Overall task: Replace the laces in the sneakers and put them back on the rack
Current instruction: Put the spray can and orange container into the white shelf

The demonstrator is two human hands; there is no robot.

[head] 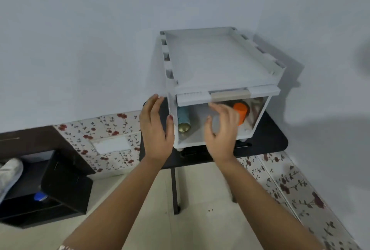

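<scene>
A white plastic drawer box [220,63] with a clear front and a beige handle [230,95] stands on a small black table [268,139]. Inside it lie a blue can [183,118] and an orange bottle [241,111]. My left hand [156,129] is held flat by the box's left front corner, fingers straight, holding nothing. My right hand [222,129] hovers in front of the clear drawer front just under the handle, fingers loosely bent, holding nothing. A grey-white sneaker [10,175] lies on a dark rack [50,189] at the far left. No laces are visible.
The table stands in a corner of grey walls with a floral tiled skirting [112,131]. A blue-capped item [40,196] sits on the dark rack's lower shelf. Beige floor tiles [200,229] lie below, with the table's black leg [175,189] between my forearms.
</scene>
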